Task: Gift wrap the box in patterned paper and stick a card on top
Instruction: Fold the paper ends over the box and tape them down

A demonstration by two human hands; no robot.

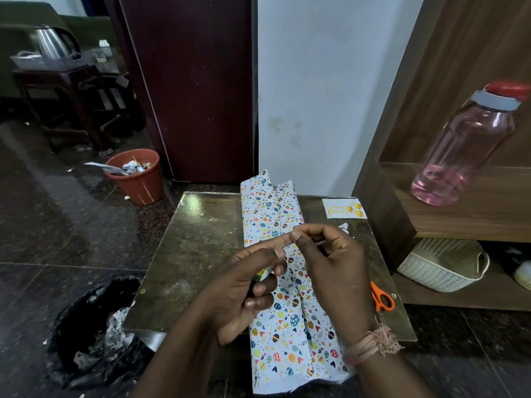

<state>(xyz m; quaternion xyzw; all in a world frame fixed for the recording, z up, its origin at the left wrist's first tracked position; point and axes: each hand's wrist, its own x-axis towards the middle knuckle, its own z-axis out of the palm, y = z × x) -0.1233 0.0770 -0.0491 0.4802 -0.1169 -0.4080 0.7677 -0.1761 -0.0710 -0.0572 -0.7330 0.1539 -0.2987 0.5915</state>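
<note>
**Both hands busy above the half-wrapped box**

Nearest, the white wrapping paper printed with coloured eggs and hearts (290,334) hangs over the near edge of the small dark glossy table (189,254), folded lengthwise around a long box whose ends are still open. Just above it the left hand (244,294) curls its fingers round a small roll-like object, mostly hidden in the palm; what it is I cannot tell. The right hand (330,259), a frayed pink thread band at its wrist, has thumb and forefinger pinched together close to the left forefinger, perhaps on a clear strip too thin to make out.

Right of the paper, orange-handled scissors (381,298) lie at the table's edge. On the far right corner rests a white card with gold balloons and lettering (343,208), apart from the parcel.

On the floor left sits a black bin bag (94,328); farther off, a terracotta-coloured plastic bucket (138,176) holding scraps. On the wooden shelf right stands a pink transparent bottle with a red cap (465,147).
</note>
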